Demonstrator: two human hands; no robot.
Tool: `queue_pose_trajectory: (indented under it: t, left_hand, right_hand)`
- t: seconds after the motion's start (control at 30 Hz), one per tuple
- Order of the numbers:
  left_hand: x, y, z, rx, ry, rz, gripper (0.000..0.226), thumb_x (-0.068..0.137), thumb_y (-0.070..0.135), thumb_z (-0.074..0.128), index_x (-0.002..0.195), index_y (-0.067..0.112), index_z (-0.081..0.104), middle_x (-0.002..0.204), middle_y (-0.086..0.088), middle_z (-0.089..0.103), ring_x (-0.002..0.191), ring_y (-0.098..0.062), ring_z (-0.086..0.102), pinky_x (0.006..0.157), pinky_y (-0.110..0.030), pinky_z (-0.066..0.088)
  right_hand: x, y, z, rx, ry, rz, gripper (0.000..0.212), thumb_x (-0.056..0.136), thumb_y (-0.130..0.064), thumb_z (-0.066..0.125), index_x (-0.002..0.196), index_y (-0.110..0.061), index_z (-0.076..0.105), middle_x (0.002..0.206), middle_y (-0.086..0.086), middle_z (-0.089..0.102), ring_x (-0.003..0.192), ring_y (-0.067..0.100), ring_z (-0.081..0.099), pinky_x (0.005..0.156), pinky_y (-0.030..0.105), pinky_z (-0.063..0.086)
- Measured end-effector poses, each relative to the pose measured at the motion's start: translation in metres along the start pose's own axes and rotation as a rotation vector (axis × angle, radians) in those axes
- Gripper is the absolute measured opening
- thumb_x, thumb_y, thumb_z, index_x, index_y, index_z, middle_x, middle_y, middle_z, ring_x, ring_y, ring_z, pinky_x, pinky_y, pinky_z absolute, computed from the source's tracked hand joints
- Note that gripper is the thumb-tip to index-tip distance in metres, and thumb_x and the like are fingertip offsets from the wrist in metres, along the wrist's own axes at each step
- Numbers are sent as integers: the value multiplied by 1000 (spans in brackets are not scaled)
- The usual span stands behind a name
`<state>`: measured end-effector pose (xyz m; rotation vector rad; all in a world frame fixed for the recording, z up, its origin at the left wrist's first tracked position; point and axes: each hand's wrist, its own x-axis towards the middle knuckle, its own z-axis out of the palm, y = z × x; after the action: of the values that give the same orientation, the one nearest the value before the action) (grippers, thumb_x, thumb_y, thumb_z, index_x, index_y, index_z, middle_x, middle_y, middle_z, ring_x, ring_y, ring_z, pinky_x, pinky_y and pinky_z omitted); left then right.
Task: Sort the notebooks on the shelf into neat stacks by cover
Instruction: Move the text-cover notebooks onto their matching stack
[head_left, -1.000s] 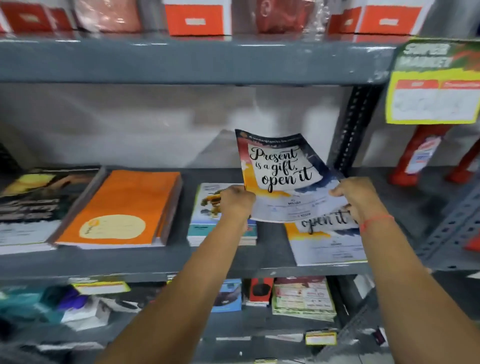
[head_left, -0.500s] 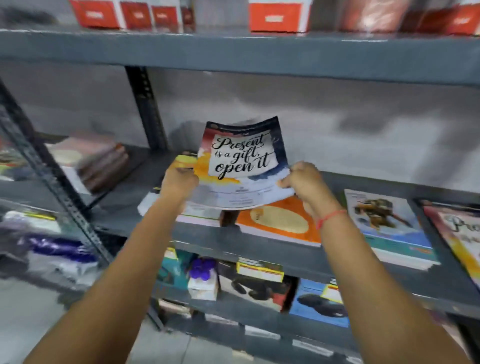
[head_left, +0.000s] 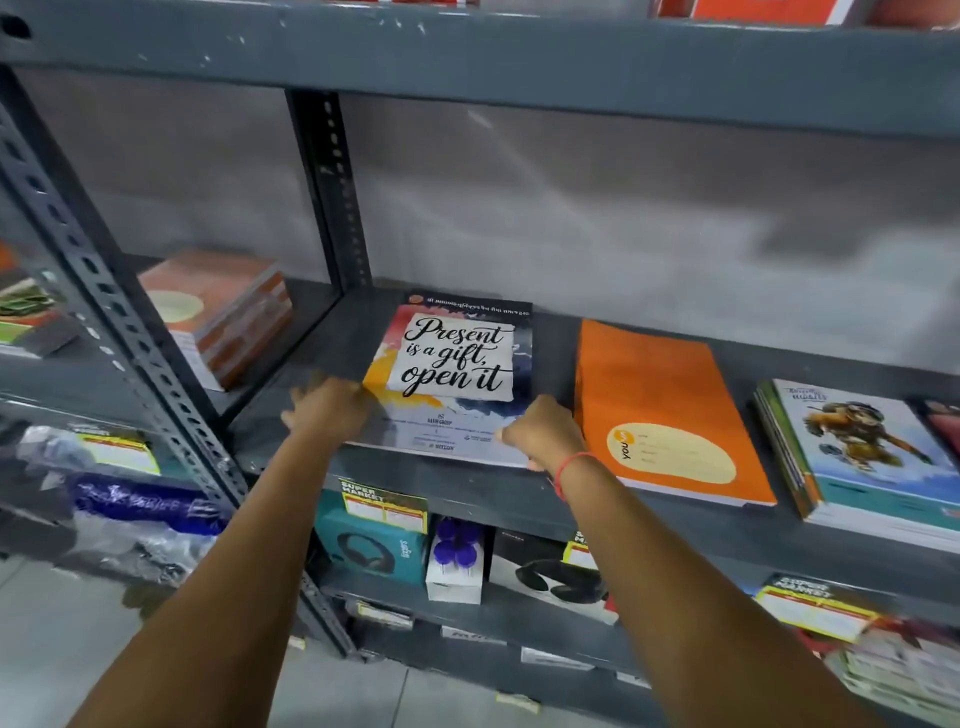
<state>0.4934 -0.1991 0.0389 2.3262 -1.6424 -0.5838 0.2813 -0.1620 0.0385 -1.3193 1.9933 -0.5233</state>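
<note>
A notebook with "Present is a gift, open it" on its cover (head_left: 457, 364) lies flat at the left end of the grey shelf (head_left: 467, 491). My left hand (head_left: 327, 410) is at the notebook's lower left edge, fingers spread and blurred. Curled at the lower right corner, my right hand (head_left: 545, 431) pinches that corner. To the right lies an orange notebook stack (head_left: 660, 405). Further right is a stack with a flying figure on the cover (head_left: 862, 447). Whether other notebooks lie under the "Present" one is hidden.
A perforated upright post (head_left: 332, 192) bounds the bay on the left. Beyond it sits a brown-orange stack (head_left: 223, 312). A metal shelf hangs close overhead. The shelf below holds a boxed headphone set (head_left: 374, 545) and other small boxes behind price tags.
The notebook was held up in both hands and carried left. Now it lies flat on the shelf left of the orange stack, and my left hand's fingers have spread.
</note>
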Motion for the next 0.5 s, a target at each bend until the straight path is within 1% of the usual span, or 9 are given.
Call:
queue_pose_trajectory:
  t: [0.07,0.13,0.2,0.23,0.33,0.4,0.5]
  left_hand:
    - [0,0,-1,41,30,8,36,90,22,39,122,14,54,141,-16,37,134,-34,24,107,-49,21]
    - [0,4,-2,86,40,1,37,91,21,40,124,11,52,141,-16,37,134,-33,24,107,-48,21]
    - [-4,7,-4,149,69,-1,38,90,20,41,126,8,50,141,-18,37,133,-34,26,107,-47,23]
    - [-6,10,-5,168,99,2,39,90,18,41,126,6,49,140,-18,36,132,-35,26,106,-47,24]
    - [-23,32,-1,148,242,51,36,86,13,47,119,2,55,134,-21,40,126,-40,31,104,-49,26]
    - [-40,61,5,99,302,115,35,82,11,52,115,5,58,131,-22,43,123,-41,34,102,-49,29]
    - [-72,119,24,33,336,267,33,83,12,52,115,8,59,132,-21,45,122,-40,36,100,-47,32]
  right_hand:
    - [-1,-7,0,-133,47,-36,56,83,-14,60,131,-1,35,132,21,48,113,36,56,90,39,50]
    - [-5,-13,-1,-270,116,-105,54,86,-10,56,133,-1,32,132,22,42,113,37,56,87,38,49]
    - [-10,-16,-1,-328,182,-181,49,87,-6,53,132,-2,34,128,22,44,107,38,59,80,37,49]
    - [-12,-16,-2,-331,213,-218,47,87,-7,52,131,-3,35,126,21,46,104,38,60,75,37,48]
    - [-16,-6,-23,-270,333,-273,42,88,-13,53,127,-6,39,120,18,55,102,38,61,65,32,38]
    - [-17,9,-48,-214,388,-285,39,88,-17,52,124,-5,41,119,18,56,105,39,59,66,32,37]
    - [-19,41,-92,-160,434,-249,39,90,-24,50,123,-5,42,122,19,55,111,40,56,80,38,46]
